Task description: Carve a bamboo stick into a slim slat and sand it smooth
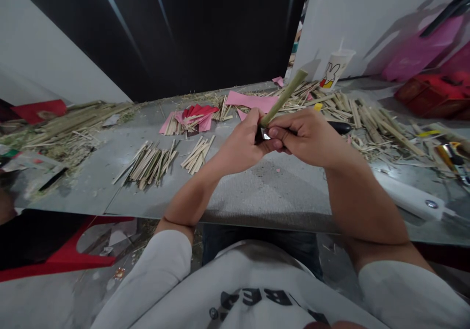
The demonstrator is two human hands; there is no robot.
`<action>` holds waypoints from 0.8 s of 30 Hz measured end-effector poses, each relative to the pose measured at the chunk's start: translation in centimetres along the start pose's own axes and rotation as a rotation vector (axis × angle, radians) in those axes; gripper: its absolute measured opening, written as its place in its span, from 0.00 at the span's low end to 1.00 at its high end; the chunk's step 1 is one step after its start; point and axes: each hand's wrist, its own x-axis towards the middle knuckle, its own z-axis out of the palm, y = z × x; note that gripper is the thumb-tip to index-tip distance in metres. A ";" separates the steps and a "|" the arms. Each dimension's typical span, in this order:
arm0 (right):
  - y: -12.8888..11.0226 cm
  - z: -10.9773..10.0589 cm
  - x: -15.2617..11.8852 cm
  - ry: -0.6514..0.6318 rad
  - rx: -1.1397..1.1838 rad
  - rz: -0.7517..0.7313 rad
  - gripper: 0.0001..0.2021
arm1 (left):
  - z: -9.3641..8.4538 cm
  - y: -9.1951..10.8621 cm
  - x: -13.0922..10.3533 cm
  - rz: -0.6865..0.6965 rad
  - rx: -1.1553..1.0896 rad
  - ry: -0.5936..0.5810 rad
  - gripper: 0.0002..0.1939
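In front of my chest, above the table, both hands are closed around the lower end of a green bamboo strip. Its free end points up and to the right. My left hand grips the strip's base from the left. From the other side, my right hand pinches it with thumb and fingers. A small shiny metal piece shows between the two hands; which hand holds it I cannot tell. Left of my hands lie a larger pile of thin bamboo sticks and a smaller one.
Behind the hands are pink paper and red cloth or paper. Bamboo offcuts cover the right side, near a black handle. A paper cup stands behind; a white bar lies front right.
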 end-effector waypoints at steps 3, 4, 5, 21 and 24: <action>0.1 0.0 0.1 -0.010 0.026 -0.012 0.24 | -0.1 0.4 -0.1 -0.004 -0.060 -0.051 0.32; 0.1 0.1 0.1 -0.010 0.035 -0.014 0.23 | -0.1 0.5 0.0 0.006 -0.072 -0.066 0.32; 0.2 0.2 0.1 -0.009 0.042 -0.013 0.23 | -0.2 0.5 0.0 0.018 -0.077 -0.079 0.31; 0.8 1.7 0.3 0.167 0.093 0.020 0.24 | 0.3 -0.6 0.2 0.054 0.102 0.054 0.24; 0.8 1.3 0.2 0.176 0.078 0.004 0.23 | 0.3 -0.6 0.3 0.057 0.095 0.060 0.23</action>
